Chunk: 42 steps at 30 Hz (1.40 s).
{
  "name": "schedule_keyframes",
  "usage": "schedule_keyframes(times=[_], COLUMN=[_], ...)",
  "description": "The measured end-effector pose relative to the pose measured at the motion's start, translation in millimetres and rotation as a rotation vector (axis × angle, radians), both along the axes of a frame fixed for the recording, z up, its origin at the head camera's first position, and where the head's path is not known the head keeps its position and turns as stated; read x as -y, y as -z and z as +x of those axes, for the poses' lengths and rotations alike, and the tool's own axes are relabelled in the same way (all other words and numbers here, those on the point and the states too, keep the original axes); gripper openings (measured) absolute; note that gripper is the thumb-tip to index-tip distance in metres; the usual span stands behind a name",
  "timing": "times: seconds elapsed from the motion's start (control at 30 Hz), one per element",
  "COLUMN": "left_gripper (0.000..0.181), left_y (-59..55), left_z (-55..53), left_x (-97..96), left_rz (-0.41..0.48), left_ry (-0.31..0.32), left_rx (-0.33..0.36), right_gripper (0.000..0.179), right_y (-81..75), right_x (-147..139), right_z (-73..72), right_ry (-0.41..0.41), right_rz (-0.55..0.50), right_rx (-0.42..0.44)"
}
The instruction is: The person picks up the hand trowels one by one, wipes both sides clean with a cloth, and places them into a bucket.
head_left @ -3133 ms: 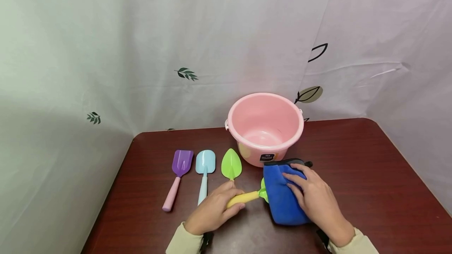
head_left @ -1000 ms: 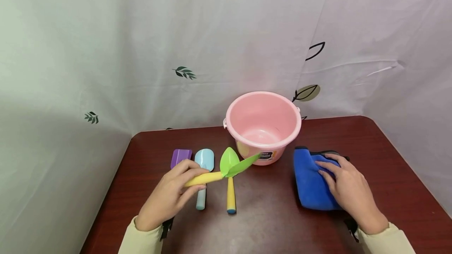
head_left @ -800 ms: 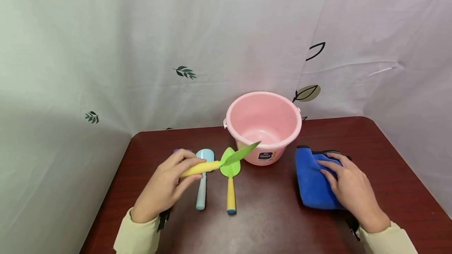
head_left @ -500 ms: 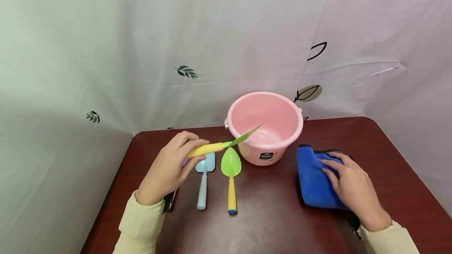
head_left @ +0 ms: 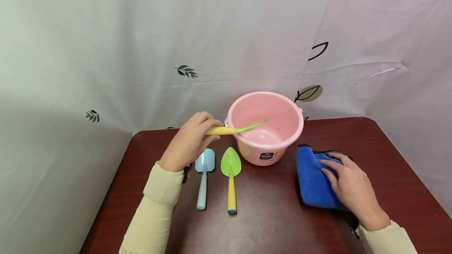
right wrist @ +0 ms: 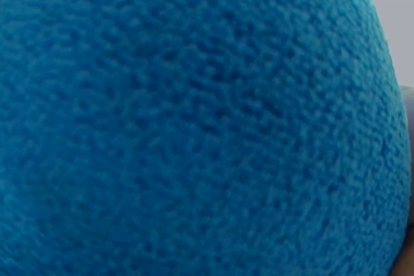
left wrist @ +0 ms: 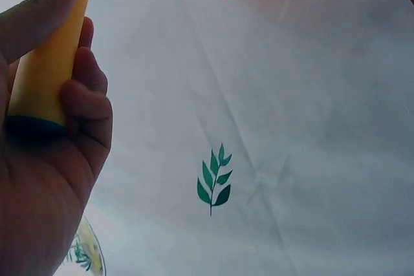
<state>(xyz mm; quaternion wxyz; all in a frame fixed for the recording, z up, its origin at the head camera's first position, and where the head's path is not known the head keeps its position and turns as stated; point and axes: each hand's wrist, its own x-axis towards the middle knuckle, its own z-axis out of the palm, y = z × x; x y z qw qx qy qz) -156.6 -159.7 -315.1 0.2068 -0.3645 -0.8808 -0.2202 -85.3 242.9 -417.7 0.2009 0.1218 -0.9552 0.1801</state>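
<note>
Compared with half a second earlier, the left hand (head_left: 192, 138) had moved right and farther from the person, carrying the held trowel (head_left: 236, 130) with it. That trowel's blade now showed against the inside of the bucket (head_left: 250, 153), its neck crossing the near left part of the rim; whether the tip dipped below the rim could not be told. About three seconds earlier the cloth (head_left: 313, 185) had covered part of this blade; it now lay well to the right, grasped lightly by the right hand (head_left: 353, 189), and had hardly shifted in the last half second. The left hand was clenched round the handle, thumb laid along it.

There were two green trowels, one held and one lying trowel (head_left: 231, 181); one blue shovel (head_left: 204, 177); one purple shovel (head_left: 188, 164) (only a sliver showed past the left wrist); one bucket and one cloth, all five on one surface (head_left: 268, 218).

The trowels had leaf-shaped blades and round yellow handles, the held one ending in a dark blue cap. The blue shovel's blade was squarish with rounded corners. The bucket was round, pink, glossy plastic with a dark label. The cloth was blue, fuzzy and dark-edged. The surface was reddish wood grain; behind it hung a wrinkled white backdrop (head_left: 226, 30) printed with leaves.
</note>
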Motion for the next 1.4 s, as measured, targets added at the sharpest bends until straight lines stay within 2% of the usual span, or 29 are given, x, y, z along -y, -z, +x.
schedule_keyframes(times=[0.17,0.37,0.53,0.77,0.9,1.17,1.4], left_gripper=[0.028,0.025,0.021,0.019,0.018,0.016,0.027], left_y=[-1.6,-1.6,-3.2,-6.0,-6.4,-3.5,5.7], left_z=[-13.2,-24.5,-29.9,-36.9,-41.1,-47.6,-52.0], left_x=[-10.3,-22.5,-29.0,-40.5,-50.3,-69.4,-78.3], left_rz=[-0.007,-0.120,-0.184,-0.212,-0.250,-0.330,-0.359], left_ry=[0.032,0.043,0.041,0.054,0.033,-0.021,-0.021], left_rx=[-0.010,-0.030,0.036,0.096,0.128,0.260,0.261], right_gripper=[0.027,0.028,0.027,0.026,0.027,0.027,0.027], right_y=[1.8,4.5,4.5,4.8,5.3,7.7,8.9], right_x=[0.2,1.6,2.1,3.5,4.1,3.8,2.5], right_z=[0.0,0.1,-1.4,-1.7,-1.0,0.0,-1.5], right_ry=[0.005,0.005,-0.004,-0.009,0.001,0.011,0.008], right_rz=[0.000,0.000,0.004,0.004,0.005,-0.002,-0.008], right_rx=[0.010,0.018,0.000,0.004,0.017,0.023,0.017])
